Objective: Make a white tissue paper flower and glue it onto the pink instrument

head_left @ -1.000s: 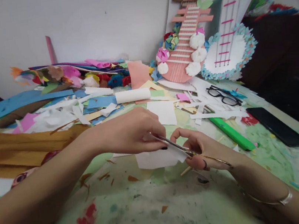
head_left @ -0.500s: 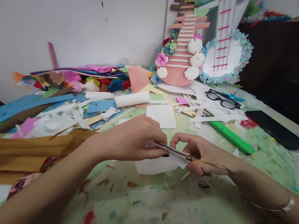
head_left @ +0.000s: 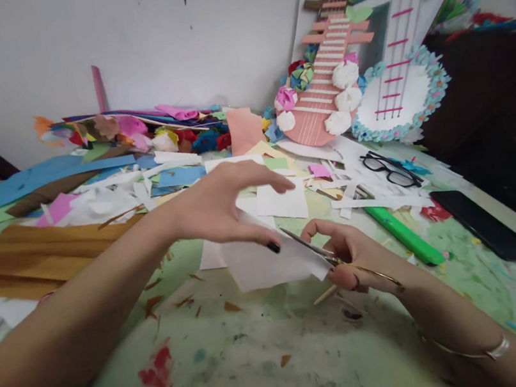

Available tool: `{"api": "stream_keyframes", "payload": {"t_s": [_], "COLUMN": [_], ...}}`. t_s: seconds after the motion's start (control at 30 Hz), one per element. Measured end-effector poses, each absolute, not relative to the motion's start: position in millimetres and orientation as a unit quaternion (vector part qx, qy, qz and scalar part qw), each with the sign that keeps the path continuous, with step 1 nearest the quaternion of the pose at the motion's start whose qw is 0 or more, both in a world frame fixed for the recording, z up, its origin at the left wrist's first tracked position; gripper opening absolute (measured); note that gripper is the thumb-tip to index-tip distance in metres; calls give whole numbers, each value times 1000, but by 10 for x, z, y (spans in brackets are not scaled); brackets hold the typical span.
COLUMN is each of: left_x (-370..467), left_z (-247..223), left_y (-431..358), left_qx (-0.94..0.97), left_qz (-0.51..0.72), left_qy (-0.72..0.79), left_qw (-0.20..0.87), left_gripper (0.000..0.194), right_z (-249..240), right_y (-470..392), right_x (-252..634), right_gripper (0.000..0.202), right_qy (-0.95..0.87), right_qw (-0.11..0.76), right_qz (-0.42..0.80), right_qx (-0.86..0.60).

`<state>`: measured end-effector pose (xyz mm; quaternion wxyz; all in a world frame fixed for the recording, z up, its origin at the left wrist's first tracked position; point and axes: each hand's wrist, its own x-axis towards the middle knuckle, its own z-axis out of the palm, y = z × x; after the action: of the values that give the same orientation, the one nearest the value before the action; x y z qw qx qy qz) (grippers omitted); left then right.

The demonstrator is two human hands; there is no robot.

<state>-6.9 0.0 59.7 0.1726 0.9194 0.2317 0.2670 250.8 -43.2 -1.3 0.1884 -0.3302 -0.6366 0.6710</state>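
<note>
My left hand [head_left: 228, 207] is spread, thumb and fingers apart, above a white sheet of paper [head_left: 268, 260], with nothing between its fingers. The sheet's right corner lies at the scissors [head_left: 312, 247], whose blades point up and left along its edge. My right hand [head_left: 352, 254] is closed round the scissors' handles. Behind the hands, a white paper square [head_left: 283, 201] lies on the table [head_left: 246, 376]. A thin wooden stick [head_left: 325, 294] shows just below my right hand.
Two paper instruments [head_left: 317, 107] with flowers lean on the wall. Glasses [head_left: 390, 170], a green cutter [head_left: 405, 236] and a black phone [head_left: 485, 224] lie to the right. Brown paper [head_left: 49, 257] and colored scraps spread across the left and back.
My left hand has opened and let go of the white paper, which now shows more of its surface. My right hand still holds the scissors. The view has shifted slightly.
</note>
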Motion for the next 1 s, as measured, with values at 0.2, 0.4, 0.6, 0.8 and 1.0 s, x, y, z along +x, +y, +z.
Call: {"api": "stream_keyframes", "payload": {"t_s": [0.2,0.4,0.6,0.8,1.0], "left_x": [-320,-314,-206,-117,-74], "left_z": [410,292,247,282,253], "left_y": [382,424,339,251,238], "left_qx": [817,789,756,762,745], "left_qz": [291,283,300,300,321], "left_qy": [215,242,264,250,233], "left_qw": [448,489,518,517,536], "left_gripper": [60,32,19,12,8], "right_z": [6,21,-9,-57,-39], "right_y": [-425,-425,-424,-421,-435], "right_x": [2515,2483,2488,2490,2476], "right_gripper": [63,66,69,63,66], "right_qy": [-642,-641,-643,-644,-651], "right_qw": [222,233,250,255,255], "right_qz": [649,642,636,639,635], "right_qx": [-342,-349,-345,-333,-328]}}
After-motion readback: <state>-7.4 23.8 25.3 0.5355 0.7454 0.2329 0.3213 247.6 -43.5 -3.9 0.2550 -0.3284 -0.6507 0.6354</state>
